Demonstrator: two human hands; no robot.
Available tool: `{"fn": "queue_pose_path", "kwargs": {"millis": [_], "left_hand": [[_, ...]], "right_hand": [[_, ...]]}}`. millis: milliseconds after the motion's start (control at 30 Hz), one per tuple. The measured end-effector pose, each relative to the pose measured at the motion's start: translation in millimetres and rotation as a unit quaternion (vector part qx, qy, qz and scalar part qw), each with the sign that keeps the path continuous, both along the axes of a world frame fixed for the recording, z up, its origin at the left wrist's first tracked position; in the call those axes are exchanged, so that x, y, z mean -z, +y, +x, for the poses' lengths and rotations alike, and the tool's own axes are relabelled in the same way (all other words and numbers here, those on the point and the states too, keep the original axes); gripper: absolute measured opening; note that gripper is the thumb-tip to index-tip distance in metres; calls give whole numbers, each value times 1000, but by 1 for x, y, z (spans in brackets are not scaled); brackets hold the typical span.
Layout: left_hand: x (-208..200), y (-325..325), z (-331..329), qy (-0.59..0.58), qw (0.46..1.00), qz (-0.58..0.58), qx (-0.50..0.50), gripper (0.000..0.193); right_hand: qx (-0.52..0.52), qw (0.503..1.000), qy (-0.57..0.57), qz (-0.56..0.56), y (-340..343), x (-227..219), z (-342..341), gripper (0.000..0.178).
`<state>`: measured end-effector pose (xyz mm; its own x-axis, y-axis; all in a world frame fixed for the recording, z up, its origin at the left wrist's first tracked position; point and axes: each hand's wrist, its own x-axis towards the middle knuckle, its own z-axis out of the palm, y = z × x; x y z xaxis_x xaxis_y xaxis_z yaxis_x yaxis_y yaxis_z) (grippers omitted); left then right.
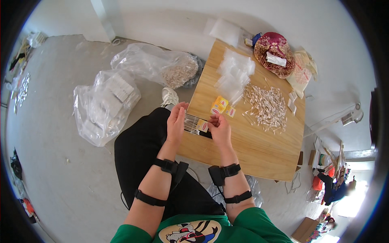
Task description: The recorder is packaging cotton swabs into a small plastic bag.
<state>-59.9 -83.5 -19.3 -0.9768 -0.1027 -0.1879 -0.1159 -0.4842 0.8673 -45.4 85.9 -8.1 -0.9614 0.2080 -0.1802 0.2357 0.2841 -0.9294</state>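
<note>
A row of cotton swabs (190,122) lies side by side near the left edge of the wooden table (251,150), with a small dark piece (206,134) showing under its near right end. My left hand (176,124) stands upright at the left ends of the swabs, its fingers stretched out and gripping nothing. On the right end of the row is a small yellow-and-white card (202,125). My right hand (220,128) pinches the card's right edge between thumb and fingers; the fingertips are partly hidden. Just beyond lie a stack of yellow cards (219,104) and a loose card (230,111).
A heap of loose swabs (265,106) covers the table's right side. Clear plastic sleeves (236,73) lie toward the back, near a maroon patterned hat (274,50) and a cloth bag (302,71). Filled plastic bags (107,107) rest on the floor at left.
</note>
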Motion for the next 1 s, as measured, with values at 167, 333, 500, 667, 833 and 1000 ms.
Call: {"fn": "queue_pose_path", "kwargs": {"millis": [167,333,500,667,833,1000], "left_hand": [[-4,8,4,93,995,-4,24,37],[-6,11,7,-22,993,65,94,43],[-5,11,7,-4,993,75,89,47],[-10,12,6,2,993,63,98,48],[-20,2,6,42,997,38,45,48],[-6,-7,2,50,997,-43,-50,46]], "right_hand": [[9,1000,23,-1,-6,4,3,22],[23,999,42,-2,-4,0,5,21],[87,993,74,38,32,2,25,23],[148,981,69,105,79,5,49,23],[13,862,211,461,55,-25,59,34],[-186,869,221,401,-19,-27,65,50]]}}
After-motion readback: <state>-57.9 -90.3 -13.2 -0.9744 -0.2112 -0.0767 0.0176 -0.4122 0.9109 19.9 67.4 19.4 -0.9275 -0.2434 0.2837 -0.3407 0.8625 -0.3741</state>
